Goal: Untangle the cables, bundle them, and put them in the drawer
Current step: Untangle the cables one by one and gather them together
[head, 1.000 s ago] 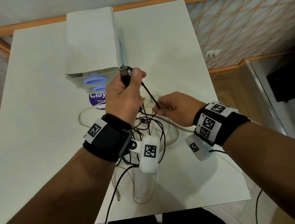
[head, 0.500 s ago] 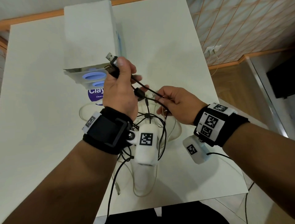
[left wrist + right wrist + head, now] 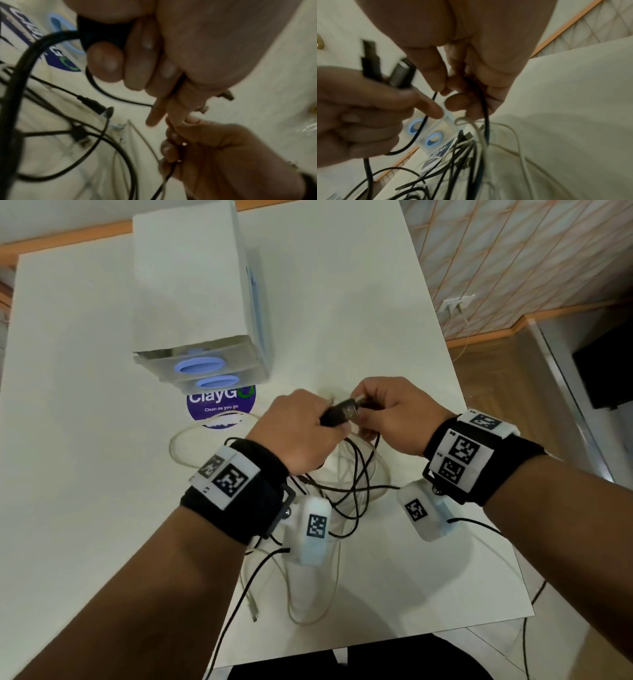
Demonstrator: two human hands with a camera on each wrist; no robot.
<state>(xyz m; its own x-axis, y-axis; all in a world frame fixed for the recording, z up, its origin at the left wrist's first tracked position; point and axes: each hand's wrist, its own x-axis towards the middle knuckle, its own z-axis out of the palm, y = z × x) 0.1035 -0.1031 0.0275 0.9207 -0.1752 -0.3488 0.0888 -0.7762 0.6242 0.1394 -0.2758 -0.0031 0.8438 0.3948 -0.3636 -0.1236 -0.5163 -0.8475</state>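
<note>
A tangle of black and white cables (image 3: 352,491) lies on the white table (image 3: 85,405) under my wrists. My left hand (image 3: 337,424) grips the black USB plug (image 3: 342,413) of a black cable. In the right wrist view two plug ends (image 3: 385,67) stick out of that fist. My right hand (image 3: 368,414), close against the left, pinches a thin black cable (image 3: 483,108) that drops into the tangle. The white drawer unit (image 3: 191,296) stands behind the hands, its two drawers with blue ring handles (image 3: 200,368) shut.
A round purple ClayGo sticker (image 3: 221,404) lies in front of the drawer unit. A white cable loop (image 3: 178,446) spreads to the left of my left wrist. More cable trails towards the table's near edge (image 3: 308,618). The table's right edge (image 3: 479,474) is close to my right wrist.
My left hand has come down and to the right from in front of the drawer unit, bringing the plug against my right hand. The two hands now meet above the tangle.
</note>
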